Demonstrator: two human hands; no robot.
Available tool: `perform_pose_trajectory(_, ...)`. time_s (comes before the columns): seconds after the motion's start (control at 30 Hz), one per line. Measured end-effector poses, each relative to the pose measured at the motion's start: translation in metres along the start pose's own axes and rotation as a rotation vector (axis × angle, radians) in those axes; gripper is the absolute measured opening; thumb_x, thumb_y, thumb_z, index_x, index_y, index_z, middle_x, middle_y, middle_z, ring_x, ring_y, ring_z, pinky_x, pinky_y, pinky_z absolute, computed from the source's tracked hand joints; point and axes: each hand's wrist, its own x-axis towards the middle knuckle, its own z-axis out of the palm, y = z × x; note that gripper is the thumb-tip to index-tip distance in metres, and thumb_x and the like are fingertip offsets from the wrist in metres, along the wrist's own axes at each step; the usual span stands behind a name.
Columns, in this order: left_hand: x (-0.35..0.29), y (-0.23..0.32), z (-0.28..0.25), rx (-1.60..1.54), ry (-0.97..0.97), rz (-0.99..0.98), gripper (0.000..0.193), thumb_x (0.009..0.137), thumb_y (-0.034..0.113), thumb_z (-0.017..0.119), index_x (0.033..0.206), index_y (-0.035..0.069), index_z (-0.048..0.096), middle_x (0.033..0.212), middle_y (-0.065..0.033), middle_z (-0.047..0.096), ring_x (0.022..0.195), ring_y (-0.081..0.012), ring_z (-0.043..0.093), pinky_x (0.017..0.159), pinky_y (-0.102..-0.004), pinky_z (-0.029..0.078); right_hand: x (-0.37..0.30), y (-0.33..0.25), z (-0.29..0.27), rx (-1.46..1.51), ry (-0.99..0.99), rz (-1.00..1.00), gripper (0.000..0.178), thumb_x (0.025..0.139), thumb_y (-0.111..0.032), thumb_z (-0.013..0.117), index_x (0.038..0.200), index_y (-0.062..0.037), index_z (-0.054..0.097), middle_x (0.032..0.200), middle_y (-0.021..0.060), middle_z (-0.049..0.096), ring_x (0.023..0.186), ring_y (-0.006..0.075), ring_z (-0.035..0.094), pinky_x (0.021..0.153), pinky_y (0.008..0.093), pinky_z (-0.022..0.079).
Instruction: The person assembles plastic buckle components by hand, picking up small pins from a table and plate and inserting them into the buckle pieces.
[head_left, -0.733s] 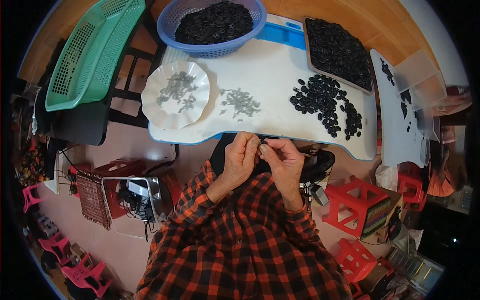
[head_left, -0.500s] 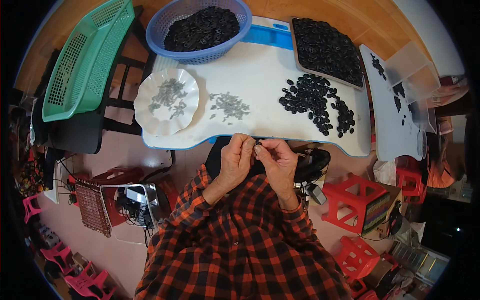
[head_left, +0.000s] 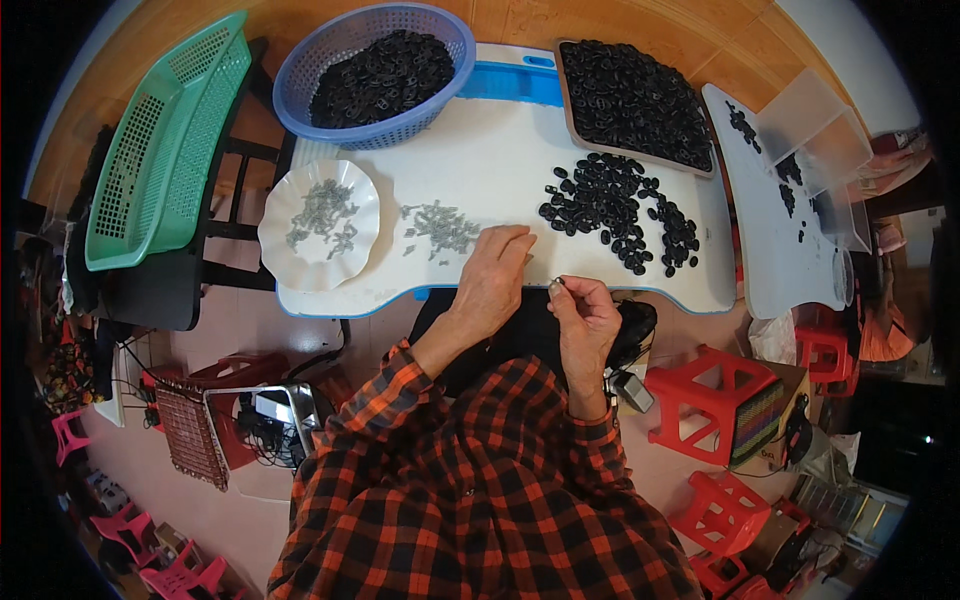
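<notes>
My left hand reaches over the front edge of the white table, between the two loose piles. Its fingers are stretched out and slightly bent, with nothing visible in them. My right hand is held just in front of the table edge, thumb and forefinger pinching a small black piece, mostly hidden by the fingertips. Left of my left hand lies a scatter of small clear-grey pieces. Beyond my right hand is a loose pile of small black oval pieces.
A white scalloped plate holds more clear-grey pieces. Behind it stands a blue-purple basket of black parts. A tray heaped with black pieces lies at the back right. Left is a green basket; red stools stand right.
My hands have come apart. The left has moved up over the table, and its fingers have opened out; the right has shifted slightly right, still pinching. The view has shifted a little.
</notes>
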Motion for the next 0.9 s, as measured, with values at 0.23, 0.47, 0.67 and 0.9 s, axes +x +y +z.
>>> perform_pose_trajectory(0.23, 0.035, -0.021, 0.032, 0.072, -0.101, 0.024, 0.046, 0.07, -0.01, 0.05, 0.116, -0.004, 0.052, 0.123, -0.0218, 0.048, 0.116, -0.0377, 0.044, 0.098, -0.041, 0.039, 0.001, 0.003, -0.007, -0.013, 0.034, -0.009, 0.011, 0.083, -0.003, 0.066, 0.092, 0.0006, 0.061, 0.077, 0.0015, 0.061, 0.064, 0.0053, 0.055, 0.06, 0.0177, 0.046)
perform_pose_trajectory(0.47, 0.047, -0.034, 0.043, 0.253, -0.162, 0.155, 0.042, 0.075, -0.003, 0.05, 0.117, -0.001, 0.053, 0.123, -0.0174, 0.05, 0.118, -0.0358, 0.043, 0.101, -0.0423, 0.036, 0.001, 0.006, -0.008, -0.014, 0.03, 0.005, 0.01, 0.083, -0.003, 0.066, 0.091, 0.0007, 0.061, 0.076, 0.001, 0.061, 0.063, 0.005, 0.054, 0.059, 0.0178, 0.045)
perform_pose_trajectory(0.67, 0.024, -0.019, 0.023, 0.185, -0.197, 0.108, 0.04, 0.073, -0.001, 0.054, 0.112, -0.001, 0.055, 0.116, -0.0153, 0.054, 0.115, -0.0332, 0.046, 0.1, -0.0392, 0.038, 0.001, 0.007, -0.006, -0.03, 0.033, 0.005, 0.01, 0.083, -0.003, 0.066, 0.091, 0.0005, 0.061, 0.077, 0.001, 0.062, 0.063, 0.0047, 0.054, 0.058, 0.0174, 0.044)
perform_pose_trajectory(0.9, -0.001, -0.008, -0.003, 0.054, -0.179, 0.006, 0.046, 0.07, -0.008, 0.056, 0.115, -0.003, 0.054, 0.116, -0.0176, 0.053, 0.106, -0.0342, 0.051, 0.092, -0.0391, 0.043, 0.003, 0.009, -0.003, -0.025, 0.036, 0.04, 0.012, 0.082, -0.002, 0.066, 0.091, 0.0021, 0.06, 0.079, 0.0016, 0.061, 0.066, 0.0053, 0.054, 0.061, 0.018, 0.045)
